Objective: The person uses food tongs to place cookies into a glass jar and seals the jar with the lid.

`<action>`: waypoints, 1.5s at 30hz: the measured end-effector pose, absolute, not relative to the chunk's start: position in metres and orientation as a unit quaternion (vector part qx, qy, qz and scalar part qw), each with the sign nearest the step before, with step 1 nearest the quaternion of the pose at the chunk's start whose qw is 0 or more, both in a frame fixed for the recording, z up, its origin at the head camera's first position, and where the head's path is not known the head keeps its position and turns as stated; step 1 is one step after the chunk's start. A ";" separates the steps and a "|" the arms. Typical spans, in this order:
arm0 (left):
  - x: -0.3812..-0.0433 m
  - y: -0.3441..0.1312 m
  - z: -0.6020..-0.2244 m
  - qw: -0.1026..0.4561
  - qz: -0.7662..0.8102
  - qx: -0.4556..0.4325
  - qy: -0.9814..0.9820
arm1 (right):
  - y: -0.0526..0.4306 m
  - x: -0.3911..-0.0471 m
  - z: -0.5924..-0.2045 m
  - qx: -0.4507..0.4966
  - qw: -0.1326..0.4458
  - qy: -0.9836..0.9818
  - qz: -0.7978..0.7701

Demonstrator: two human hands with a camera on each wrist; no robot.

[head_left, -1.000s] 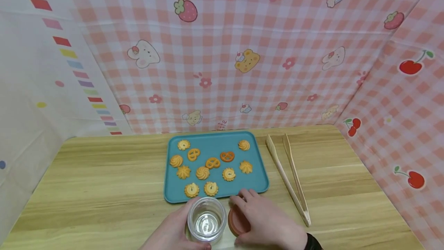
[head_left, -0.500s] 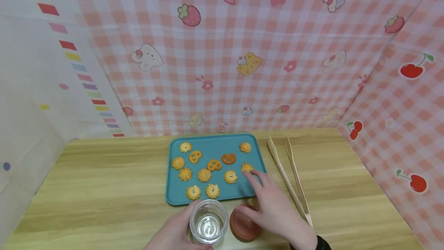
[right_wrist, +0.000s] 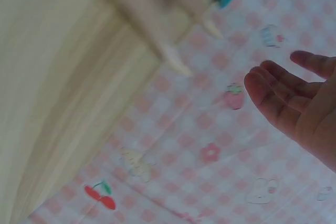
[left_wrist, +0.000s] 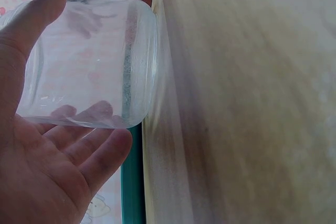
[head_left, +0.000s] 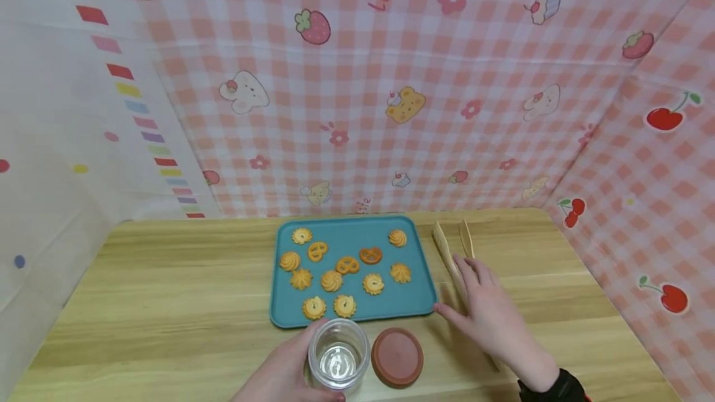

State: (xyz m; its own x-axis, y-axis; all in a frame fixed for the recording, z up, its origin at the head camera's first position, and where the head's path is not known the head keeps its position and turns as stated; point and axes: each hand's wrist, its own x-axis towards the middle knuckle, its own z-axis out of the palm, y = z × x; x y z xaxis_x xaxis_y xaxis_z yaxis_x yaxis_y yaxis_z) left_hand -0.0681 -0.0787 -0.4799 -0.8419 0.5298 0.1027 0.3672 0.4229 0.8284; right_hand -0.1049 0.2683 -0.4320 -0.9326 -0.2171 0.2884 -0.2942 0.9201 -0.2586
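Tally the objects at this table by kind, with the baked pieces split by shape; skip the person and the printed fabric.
Clear jar: 1
Brown lid: 1
Wooden tongs: 1
Blue tray: 1
Pretzels: 3
Swirled cookies: 3
Star-shaped cookies: 2
Pale-centred scalloped cookies: 4
Total: 16

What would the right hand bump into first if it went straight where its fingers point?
Probably the wooden tongs, just ahead of the right hand; its height above them is unclear.

Pink checked cloth (head_left: pixel 352 73) with printed strawberries (head_left: pixel 314 27) rises behind a wooden table (head_left: pixel 184 290). White cloth (head_left: pixel 50 104) with coloured dots (head_left: pixel 80 169) hangs at left.
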 end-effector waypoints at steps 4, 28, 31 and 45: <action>-0.068 -0.078 -0.481 0.089 0.469 0.266 0.837 | 0.285 -0.108 -0.439 0.112 0.112 -0.979 0.129; -0.069 -0.080 -0.483 0.090 0.465 0.263 0.841 | 0.310 -0.121 -0.466 0.072 0.037 -0.994 0.079; -0.068 -0.079 -0.482 0.092 0.465 0.262 0.841 | 0.311 -0.123 -0.467 0.063 0.028 -0.995 0.071; -0.068 -0.079 -0.481 0.084 0.456 0.266 0.845 | 0.315 -0.127 -0.465 0.025 -0.025 -0.994 0.101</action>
State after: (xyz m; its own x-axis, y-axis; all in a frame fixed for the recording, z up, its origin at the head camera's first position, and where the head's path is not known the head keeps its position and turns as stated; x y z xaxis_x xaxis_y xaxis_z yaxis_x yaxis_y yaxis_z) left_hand -0.0682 -0.0786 -0.4814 -0.8440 0.5268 0.1011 0.3741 0.4429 0.8148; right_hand -0.1271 0.3147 -0.4655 -0.9975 -0.0547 -0.0453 -0.0445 0.9782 -0.2026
